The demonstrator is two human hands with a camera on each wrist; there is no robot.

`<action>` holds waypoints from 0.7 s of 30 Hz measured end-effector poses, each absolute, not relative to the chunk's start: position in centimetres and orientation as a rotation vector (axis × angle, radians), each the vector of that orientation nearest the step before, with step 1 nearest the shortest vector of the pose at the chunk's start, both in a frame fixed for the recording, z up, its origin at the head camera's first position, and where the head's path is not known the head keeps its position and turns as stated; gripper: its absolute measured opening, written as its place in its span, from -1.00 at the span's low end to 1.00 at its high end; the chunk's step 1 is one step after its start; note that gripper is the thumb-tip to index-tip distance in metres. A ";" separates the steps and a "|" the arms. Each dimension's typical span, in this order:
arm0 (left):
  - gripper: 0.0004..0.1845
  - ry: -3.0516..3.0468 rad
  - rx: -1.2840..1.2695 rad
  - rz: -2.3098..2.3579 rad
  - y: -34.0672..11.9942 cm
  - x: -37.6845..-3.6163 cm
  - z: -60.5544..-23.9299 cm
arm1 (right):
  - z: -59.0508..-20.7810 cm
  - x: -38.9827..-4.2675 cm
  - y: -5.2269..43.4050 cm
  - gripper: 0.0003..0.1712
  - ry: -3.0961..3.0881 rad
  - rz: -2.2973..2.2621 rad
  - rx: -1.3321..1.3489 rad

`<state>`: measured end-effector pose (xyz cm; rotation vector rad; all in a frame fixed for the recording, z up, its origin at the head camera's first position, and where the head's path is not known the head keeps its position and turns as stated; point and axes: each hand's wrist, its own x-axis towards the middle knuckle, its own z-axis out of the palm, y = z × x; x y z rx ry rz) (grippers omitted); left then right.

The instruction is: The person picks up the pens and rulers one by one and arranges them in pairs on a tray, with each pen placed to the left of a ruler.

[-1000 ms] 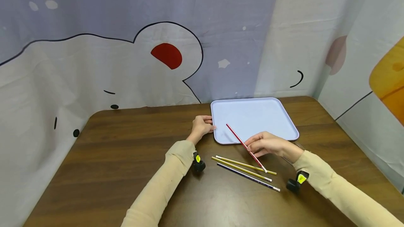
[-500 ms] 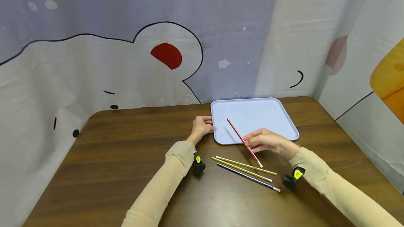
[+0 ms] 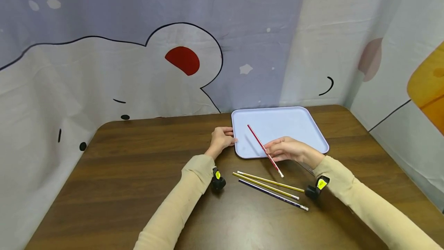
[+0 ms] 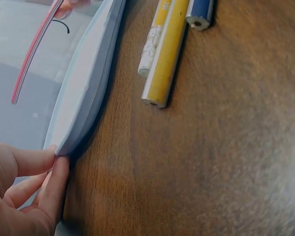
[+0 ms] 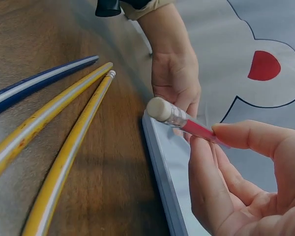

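Note:
My right hand (image 3: 289, 149) pinches a red pencil (image 3: 264, 149) by its middle and holds it tilted over the near edge of the pale blue tray (image 3: 298, 126). The pencil's eraser end (image 5: 162, 110) points back over the table and its tip hangs above the tray. My left hand (image 3: 222, 139) touches the tray's left rim (image 4: 83, 93) with its fingertips (image 4: 56, 162). Two yellow pencils (image 3: 268, 184) and a dark blue pencil (image 3: 274, 196) lie on the brown table (image 3: 121, 173) in front of the tray.
A printed fabric backdrop (image 3: 138, 49) hangs close behind and to the right of the table. The tray sits at the table's far right. Black and yellow wrist cameras (image 3: 217, 178) sit on both sleeves.
My right hand has carried the red pencil away from the other pencils, up and forward over the tray. The left hand has stayed on the tray's rim.

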<state>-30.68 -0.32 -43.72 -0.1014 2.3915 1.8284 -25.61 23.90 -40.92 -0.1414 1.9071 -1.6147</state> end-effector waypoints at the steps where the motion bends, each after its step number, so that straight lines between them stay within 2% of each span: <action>1: -0.49 2.391 -0.100 1.830 -0.3 -30.7 -43.7 | -40.9 -25.7 23.8 -0.58 1.903 -1.618 -0.135; 9: -0.48 2.379 -0.106 1.844 -0.3 -30.6 -43.8 | -41.2 -26.3 23.3 -0.52 1.890 -1.627 -0.134; 21: -0.48 2.390 -0.090 1.839 -0.4 -30.6 -43.6 | -41.0 -27.0 22.5 -0.66 1.873 -1.660 -0.099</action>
